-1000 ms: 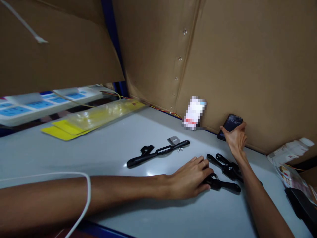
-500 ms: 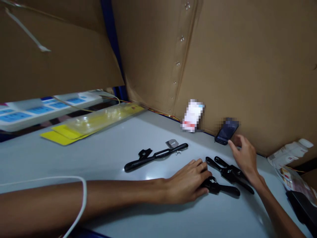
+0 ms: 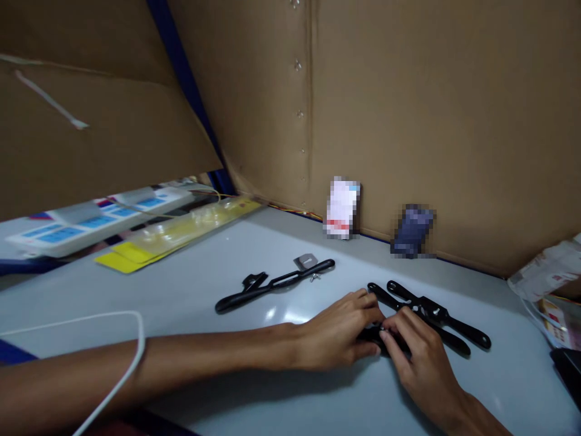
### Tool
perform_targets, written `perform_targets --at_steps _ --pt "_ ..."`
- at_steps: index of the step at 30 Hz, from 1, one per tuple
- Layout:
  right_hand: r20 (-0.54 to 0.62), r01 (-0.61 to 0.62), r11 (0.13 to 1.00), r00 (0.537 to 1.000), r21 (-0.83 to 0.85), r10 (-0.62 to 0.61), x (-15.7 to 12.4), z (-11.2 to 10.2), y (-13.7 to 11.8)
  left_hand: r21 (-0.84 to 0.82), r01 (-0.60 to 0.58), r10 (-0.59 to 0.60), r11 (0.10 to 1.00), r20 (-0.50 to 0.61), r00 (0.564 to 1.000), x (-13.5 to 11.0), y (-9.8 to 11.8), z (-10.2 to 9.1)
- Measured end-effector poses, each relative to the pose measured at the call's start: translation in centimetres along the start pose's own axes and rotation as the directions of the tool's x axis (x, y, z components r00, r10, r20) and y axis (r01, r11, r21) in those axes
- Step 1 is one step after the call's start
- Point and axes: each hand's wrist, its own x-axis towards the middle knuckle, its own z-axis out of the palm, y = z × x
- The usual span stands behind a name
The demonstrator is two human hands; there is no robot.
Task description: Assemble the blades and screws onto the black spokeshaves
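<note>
My left hand (image 3: 338, 333) is closed around one end of a black spokeshave (image 3: 373, 334) on the table. Over its middle, my right hand (image 3: 420, 357) is pinched, with a small shiny bit at the fingertips, perhaps a screw; the fingers hide most of the tool. Just behind lie two more black spokeshaves, a farther one (image 3: 469, 331) and a nearer one (image 3: 449, 340), side by side. Left of the hands is a bare spokeshave body (image 3: 247, 297), with a black cap piece (image 3: 255, 281), a grey slotted blade (image 3: 307, 261) and a small metal screw (image 3: 315, 277) around it.
Two phones, one bright (image 3: 342, 208) and one dark (image 3: 412, 231), lean on the cardboard wall (image 3: 431, 121). A yellow plastic-covered pack (image 3: 181, 233) and a white power strip (image 3: 104, 224) lie left. A white cable (image 3: 140, 339) crosses my left forearm. Plastic packaging (image 3: 551, 272) lies right.
My right hand has come from near the dark phone, down and left onto the held spokeshave. The two spokeshaves behind now lie farther apart. The view has shifted slightly.
</note>
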Motion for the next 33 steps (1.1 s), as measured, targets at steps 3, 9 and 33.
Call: perform_targets --at_steps 3,9,33 --pt "-0.021 0.076 0.997 0.997 0.011 -0.076 -0.5 -0.5 0.1 0.002 -0.029 0.029 1.0 -0.018 0.999 0.0 -0.1 0.1" --pt "-0.022 0.112 0.993 0.994 0.033 -0.111 -0.7 -1.2 -0.4 0.005 -0.049 0.049 0.999 -0.029 0.998 -0.8 -0.1 0.1" --pt "0.005 0.107 0.994 0.994 0.034 -0.107 -0.4 -2.0 -0.6 0.112 -0.053 0.05 0.992 0.027 0.998 -1.8 0.3 -0.5"
